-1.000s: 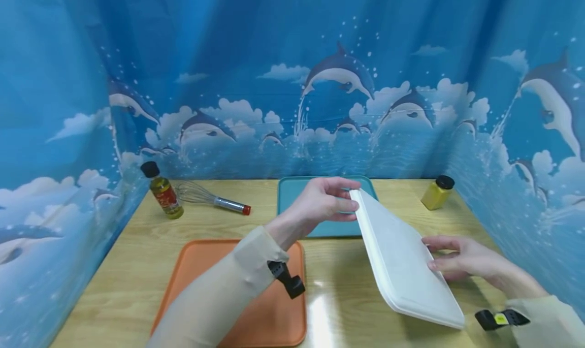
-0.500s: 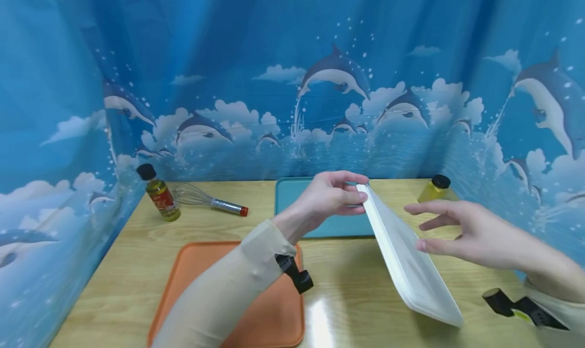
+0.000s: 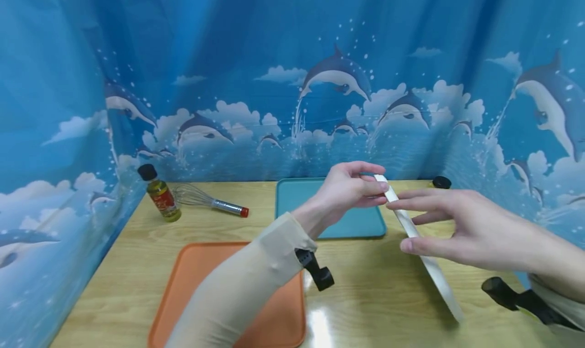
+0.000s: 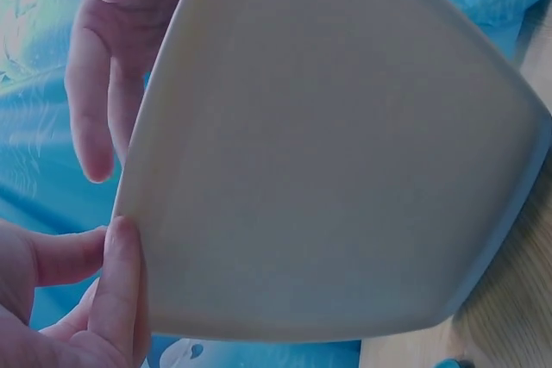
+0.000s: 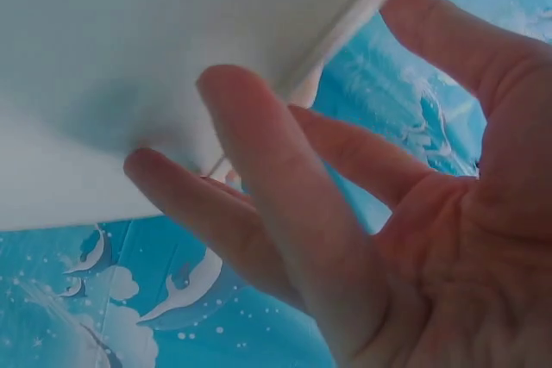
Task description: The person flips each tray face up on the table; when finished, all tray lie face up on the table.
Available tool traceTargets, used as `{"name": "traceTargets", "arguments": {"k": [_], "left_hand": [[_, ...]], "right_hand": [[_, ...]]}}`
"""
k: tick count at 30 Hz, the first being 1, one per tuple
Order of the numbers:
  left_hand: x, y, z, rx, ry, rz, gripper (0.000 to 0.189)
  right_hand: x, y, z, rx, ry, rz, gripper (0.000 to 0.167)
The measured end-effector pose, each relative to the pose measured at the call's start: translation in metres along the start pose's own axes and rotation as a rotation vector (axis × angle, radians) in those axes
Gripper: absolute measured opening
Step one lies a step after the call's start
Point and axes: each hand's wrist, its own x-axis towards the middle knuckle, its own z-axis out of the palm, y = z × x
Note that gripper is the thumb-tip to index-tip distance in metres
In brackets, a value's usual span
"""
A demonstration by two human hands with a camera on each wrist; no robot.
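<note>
A white tray [image 3: 435, 274] stands tilted on its edge over the right part of the table, seen nearly edge-on in the head view. My left hand [image 3: 351, 189] pinches its upper corner between thumb and fingers. In the left wrist view the tray's broad flat face [image 4: 319, 152] fills most of the frame. My right hand [image 3: 466, 228] is at the tray's other side, fingers extended and spread, with fingertips right at the upper edge. The right wrist view shows those fingers [image 5: 285, 187] in front of the tray's pale surface.
A teal tray [image 3: 352, 227] lies at the back, partly behind my left hand. An orange tray [image 3: 192, 277] lies front left. An oil bottle [image 3: 162, 198] and a whisk [image 3: 228, 207] are back left. A black-lidded yellow jar [image 3: 441, 182] is mostly hidden back right. A dolphin-print curtain [image 3: 256, 58] surrounds the table.
The white tray has turned from showing its broad face to nearly edge-on. My left hand moved right with its corner. My right hand let go of its right edge and moved up along it.
</note>
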Motion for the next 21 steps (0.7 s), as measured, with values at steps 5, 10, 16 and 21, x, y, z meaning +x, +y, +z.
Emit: {"name": "traceTargets", "arguments": {"k": [5, 10, 16, 21], "left_hand": [[0.001, 0.002, 0.006, -0.015, 0.008, 0.013, 0.022], [0.002, 0.003, 0.01, -0.06, -0.014, 0.018, 0.022], [0.003, 0.003, 0.012, -0.094, -0.064, 0.044, 0.028], [0.004, 0.003, 0.015, -0.113, -0.099, 0.065, 0.03]], "right_hand": [[0.006, -0.006, -0.002, -0.04, -0.008, 0.011, 0.067], [0.008, -0.007, -0.007, -0.071, -0.003, 0.029, 0.058], [0.01, -0.009, -0.015, -0.065, 0.011, 0.089, 0.038], [0.01, -0.013, -0.018, -0.117, 0.018, 0.137, 0.032]]}}
